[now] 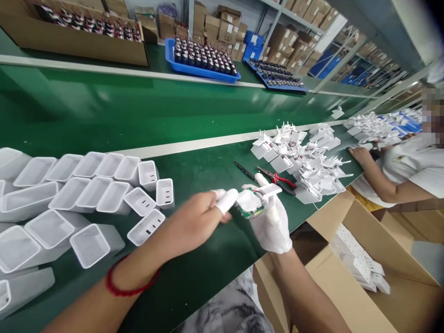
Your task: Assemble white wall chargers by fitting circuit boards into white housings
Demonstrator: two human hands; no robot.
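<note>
Nearest, at 4 o'clock, an open carton (pixel 347 217) holds white strips (pixel 360 263) stacked flat. At 7 o'clock a red bracelet (pixel 128 289) rings the left wrist.

At the centre the two hands meet on one board (pixel 252 203), a small green circuit board with a white plug cap on top, held just above the green belt (pixel 138 111). The left hand (pixel 194 217) is bare and pinches the board's left edge with a fingertip in a white cot. The right hand (pixel 272 224), in a white glove, is closed around the board's right side and underside.

At 9 o'clock lie many white shells (pixel 86 185), open-mouthed and hollow, some in rows and some tipped over. Just past the hands, at 1 o'clock, lie red-handled pliers (pixel 279 179) and a black tool (pixel 243 170), beside a heap of white caps (pixel 305 162) with prongs up. At 3 o'clock a co-worker's hand (pixel 360 153) rests on the belt edge.

Further off, at 12 o'clock, a blue tray (pixel 204 71) is packed with dark upright parts, and a second tray (pixel 277 86) at 1 o'clock holds the same. At 11 o'clock a long box (pixel 79 44) holds dark and red parts. Behind are shelf cartons (pixel 225 25), their labels too small to read.
</note>
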